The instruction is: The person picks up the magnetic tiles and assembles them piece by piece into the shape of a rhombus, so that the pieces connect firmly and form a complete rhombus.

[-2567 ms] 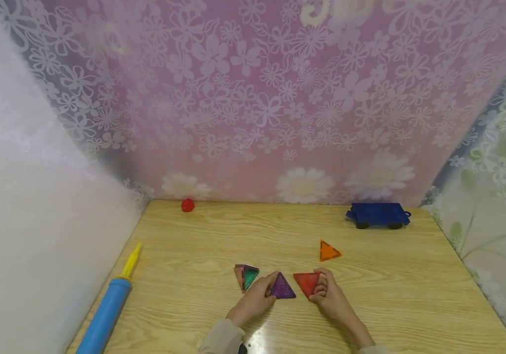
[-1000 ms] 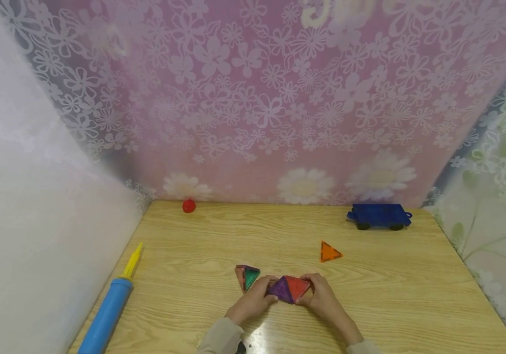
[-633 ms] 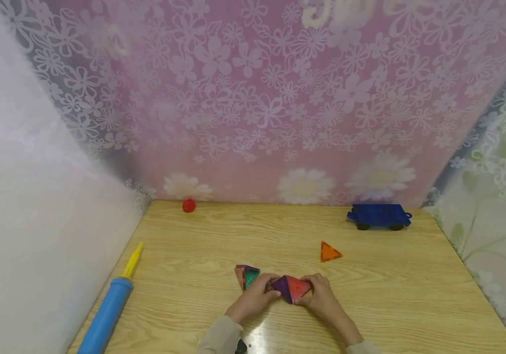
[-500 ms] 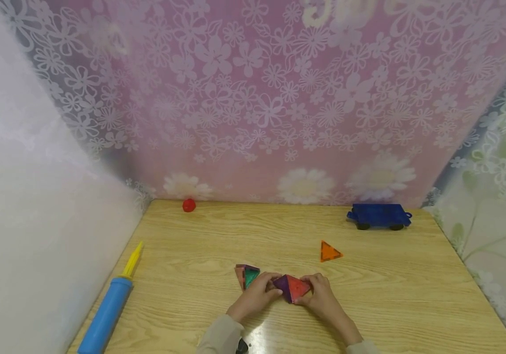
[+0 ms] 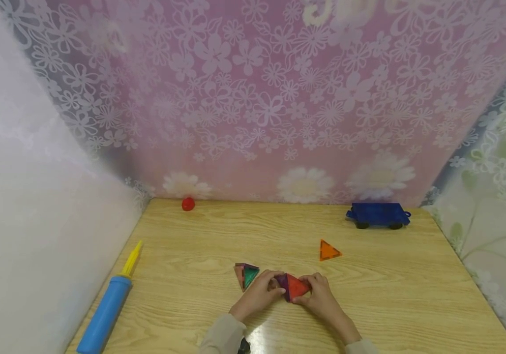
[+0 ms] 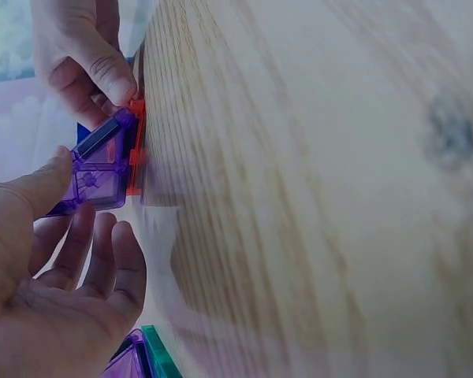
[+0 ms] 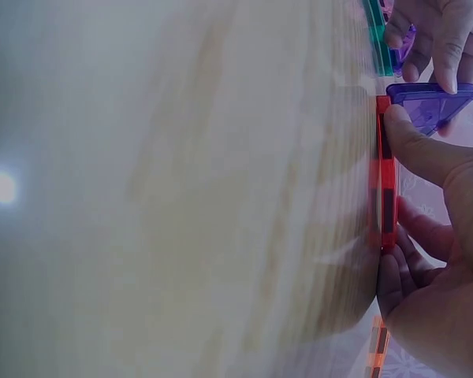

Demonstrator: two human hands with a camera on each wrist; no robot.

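Note:
Between the two hands, a purple triangular magnetic tile (image 5: pixel 282 284) meets a red triangular magnetic tile (image 5: pixel 297 287) edge to edge. My left hand (image 5: pixel 259 294) pinches the purple tile (image 6: pixel 102 169), which is tilted up from the red one. In the right wrist view the red tile (image 7: pixel 388 189) lies nearly flat on or just above the tabletop, and my right hand (image 7: pixel 457 236) holds it between thumb and fingers. Just left of the left hand stands a small joined shape of pinkish, purple and green triangles (image 5: pixel 249 276).
An orange triangular tile (image 5: pixel 330 250) lies beyond the right hand. At the back of the wooden table (image 5: pixel 412 295) are a blue wheeled car base (image 5: pixel 377 215) and a small red object (image 5: pixel 188 204). A blue and yellow hand pump (image 5: pixel 106 312) lies along the left edge.
The purple and red tiles, apart at first, came together along an edge as the right hand moved left. Since then the left hand has tilted the purple tile up against the red one.

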